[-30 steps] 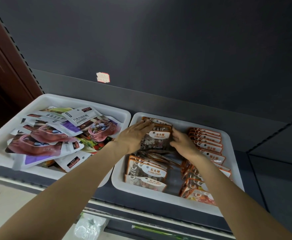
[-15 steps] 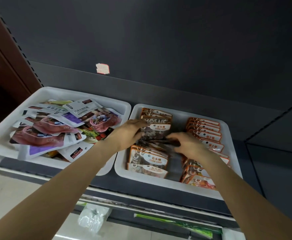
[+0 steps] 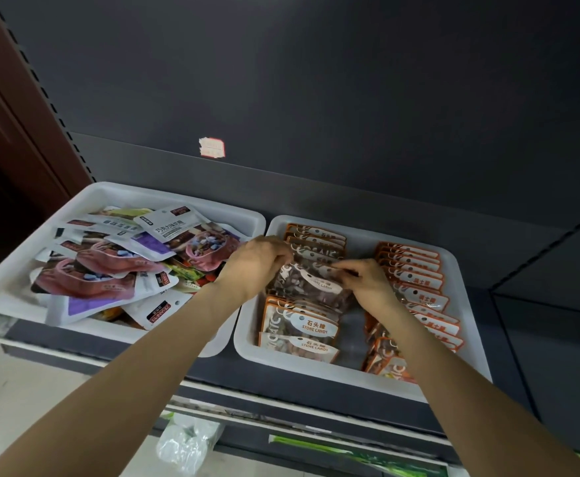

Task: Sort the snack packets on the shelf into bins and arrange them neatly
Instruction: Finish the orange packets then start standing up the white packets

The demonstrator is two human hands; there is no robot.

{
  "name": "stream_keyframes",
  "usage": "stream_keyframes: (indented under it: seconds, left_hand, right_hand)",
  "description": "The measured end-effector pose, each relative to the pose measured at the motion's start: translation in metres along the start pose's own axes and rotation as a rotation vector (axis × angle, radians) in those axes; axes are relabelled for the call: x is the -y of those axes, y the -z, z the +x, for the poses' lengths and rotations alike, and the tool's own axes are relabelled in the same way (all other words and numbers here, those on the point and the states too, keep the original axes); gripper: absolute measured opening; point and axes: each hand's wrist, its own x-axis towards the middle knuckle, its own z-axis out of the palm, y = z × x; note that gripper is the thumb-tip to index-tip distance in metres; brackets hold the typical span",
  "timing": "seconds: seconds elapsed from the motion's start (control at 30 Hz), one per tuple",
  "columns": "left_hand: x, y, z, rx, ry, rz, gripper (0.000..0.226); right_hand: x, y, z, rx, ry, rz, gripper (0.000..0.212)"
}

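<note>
White plastic forms the right bin (image 3: 467,342), taken as the landmark throughout the head view (the only view supplied). Inside it, above the left column of stone candy packets (image 3: 300,330), one stone candy packet (image 3: 311,287) is held tilted: its top edge is pinched by the curled fingers of the left hand (image 3: 257,261) and of the right hand (image 3: 367,280). A slip is judged possible, since glossy film is gripped only at the edge, and the overlapped row beneath could be pushed askew when the packet is pressed in. The right column of orange packets (image 3: 416,284), lying close to the right wrist, could be disturbed by it. Left of the landmark, touching it, a second bin (image 3: 85,197) is piled with loose mixed packets (image 3: 127,266), still unsorted. Behind the landmark, a torn label (image 3: 212,147) is stuck on the dark back panel.
</note>
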Motion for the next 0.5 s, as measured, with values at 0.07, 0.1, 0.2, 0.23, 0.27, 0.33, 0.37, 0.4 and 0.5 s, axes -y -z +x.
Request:
stream_keyframes:
  seconds: [0.07,0.1,0.2,0.23,0.27,0.33,0.37,0.4,0.5]
  left_hand:
    - [-0.001,0.001,0.001,0.032,0.064,0.075,0.02]
    - [-0.001,-0.001,0.002,0.053,0.091,0.114,0.021]
    - [0.0,-0.006,0.0,0.017,0.148,0.056,0.023]
    - [-0.001,-0.007,-0.002,0.0,0.153,0.024,0.027]
    - [-0.001,-0.008,-0.004,-0.009,0.152,-0.005,0.029]
    - [-0.002,-0.009,-0.006,-0.019,0.148,-0.042,0.029]
    - [-0.003,-0.008,-0.006,-0.014,0.15,-0.048,0.027]
    - [-0.003,-0.008,-0.005,-0.004,0.154,-0.052,0.027]
    - [-0.005,-0.006,-0.003,0.041,0.167,-0.088,0.034]
  right_hand:
    - [0.002,-0.001,0.002,0.022,-0.043,0.002,0.03]
    - [0.003,-0.002,0.0,0.044,-0.063,-0.032,0.034]
    - [0.001,-0.002,-0.008,-0.027,-0.144,-0.042,0.042]
    - [-0.001,-0.001,-0.01,-0.056,-0.181,-0.022,0.043]
    - [-0.003,-0.001,-0.012,-0.061,-0.219,-0.01,0.044]
    - [-0.004,-0.005,-0.014,-0.032,-0.248,-0.018,0.04]
    - [-0.003,-0.007,-0.013,-0.035,-0.242,-0.02,0.036]
    - [-0.001,-0.009,-0.011,-0.045,-0.235,-0.016,0.033]
    - [0.008,-0.015,-0.005,-0.029,-0.222,0.036,0.032]
